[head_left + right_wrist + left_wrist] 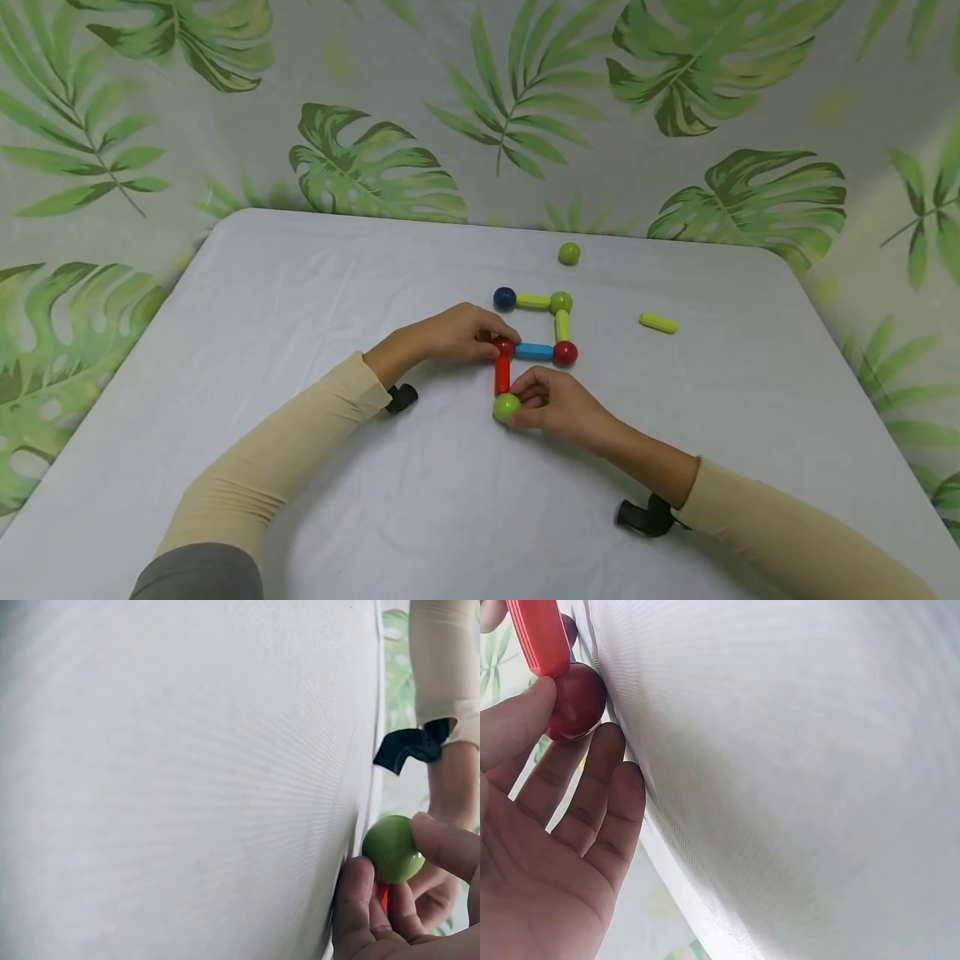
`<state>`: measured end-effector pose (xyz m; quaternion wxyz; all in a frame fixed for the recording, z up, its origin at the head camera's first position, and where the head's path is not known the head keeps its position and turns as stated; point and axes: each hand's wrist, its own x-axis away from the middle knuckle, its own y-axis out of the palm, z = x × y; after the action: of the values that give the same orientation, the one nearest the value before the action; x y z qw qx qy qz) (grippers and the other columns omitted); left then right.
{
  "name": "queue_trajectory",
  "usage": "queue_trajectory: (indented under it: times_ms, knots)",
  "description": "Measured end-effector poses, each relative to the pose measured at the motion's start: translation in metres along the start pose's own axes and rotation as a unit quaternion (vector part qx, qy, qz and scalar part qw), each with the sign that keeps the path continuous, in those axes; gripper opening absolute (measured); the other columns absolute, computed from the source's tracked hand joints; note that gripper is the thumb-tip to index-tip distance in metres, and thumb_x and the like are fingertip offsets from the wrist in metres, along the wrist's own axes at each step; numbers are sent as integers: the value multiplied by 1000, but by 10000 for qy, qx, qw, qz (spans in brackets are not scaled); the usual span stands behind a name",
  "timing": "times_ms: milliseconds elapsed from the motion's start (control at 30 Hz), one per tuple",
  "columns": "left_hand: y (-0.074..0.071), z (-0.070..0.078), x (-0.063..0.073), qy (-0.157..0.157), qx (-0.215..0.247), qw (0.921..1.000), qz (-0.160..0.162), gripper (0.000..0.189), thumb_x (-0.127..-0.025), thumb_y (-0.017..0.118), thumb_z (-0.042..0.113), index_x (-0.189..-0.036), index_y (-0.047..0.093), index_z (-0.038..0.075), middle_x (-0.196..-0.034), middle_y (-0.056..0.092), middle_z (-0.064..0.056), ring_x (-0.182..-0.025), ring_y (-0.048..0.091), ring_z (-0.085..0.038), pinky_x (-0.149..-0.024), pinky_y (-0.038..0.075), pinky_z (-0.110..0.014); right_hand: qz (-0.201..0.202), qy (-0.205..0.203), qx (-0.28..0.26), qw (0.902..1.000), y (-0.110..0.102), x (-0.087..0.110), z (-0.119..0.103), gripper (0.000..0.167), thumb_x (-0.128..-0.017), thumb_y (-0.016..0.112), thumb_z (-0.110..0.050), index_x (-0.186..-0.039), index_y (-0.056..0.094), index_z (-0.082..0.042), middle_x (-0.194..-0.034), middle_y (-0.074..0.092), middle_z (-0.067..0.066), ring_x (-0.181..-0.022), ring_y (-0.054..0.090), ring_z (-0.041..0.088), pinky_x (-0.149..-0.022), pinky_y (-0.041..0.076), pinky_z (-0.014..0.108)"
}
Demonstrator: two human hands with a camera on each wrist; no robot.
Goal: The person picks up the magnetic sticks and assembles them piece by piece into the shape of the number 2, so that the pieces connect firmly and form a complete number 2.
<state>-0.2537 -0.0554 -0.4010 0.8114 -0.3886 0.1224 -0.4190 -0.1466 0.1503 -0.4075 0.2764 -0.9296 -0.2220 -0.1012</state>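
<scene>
My left hand (463,333) grips a red ball (577,701) between thumb and fingers. From that ball a red stick (502,375) runs toward me to a green ball (394,849), which my right hand (558,404) pinches. A blue stick (534,352) leads right from the held red ball to a second red ball (565,353). Beyond it, a yellow-green stick (562,325) reaches another green ball (561,302), and one more yellow-green stick (533,300) joins that to a dark blue ball (505,298). Together they form an angular chain lying on the white table.
A loose green ball (569,253) lies near the far edge of the white table (337,275). One loose yellow-green stick (658,323) is off to the right. Behind the table hangs a leaf-patterned cloth (510,108). Black wrist mounts (647,517) sit under both forearms.
</scene>
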Motion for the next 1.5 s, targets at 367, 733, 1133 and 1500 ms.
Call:
queue_trajectory:
  times_ms: [367, 733, 1133, 1500]
  knots:
    - [-1, 2, -2, -12, -34, 10000, -26, 35, -94, 64, 7, -128, 68, 15, -120, 71, -3, -105, 63, -18, -98, 53, -31, -25, -10, 107, 9999, 2, -3, -4, 37, -82, 80, -15, -110, 59, -2, -100, 69, 9, -88, 61, 14, -82, 56, 26]
    - [-2, 3, -3, 31, -58, 9999, -111, 36, -95, 63, 7, -130, 67, 14, -125, 70, -3, -109, 64, -18, -100, 52, -32, -184, 26, -91, 9998, -3, -2, -1, 34, -87, 76, -19, -112, 59, -3, -105, 68, 11, -85, 62, 16, -75, 55, 25]
    - [-3, -2, -3, 170, -106, 9998, -98, 37, -96, 59, 6, -131, 65, 13, -127, 68, -4, -114, 63, -20, -104, 51, -35, -12, 512, -266, 9983, -36, -6, 13, 28, -96, 63, -23, -117, 58, -5, -113, 66, 12, -95, 61, 19, -79, 56, 27]
    - [-7, -4, -9, 236, -440, 9987, -26, 37, -94, 61, 5, -130, 67, 12, -127, 69, -5, -117, 61, -21, -109, 47, -40, -179, 400, -142, 9989, -43, -13, 14, 30, -97, 62, -25, -119, 59, -4, -117, 64, 13, -101, 58, 20, -82, 56, 29]
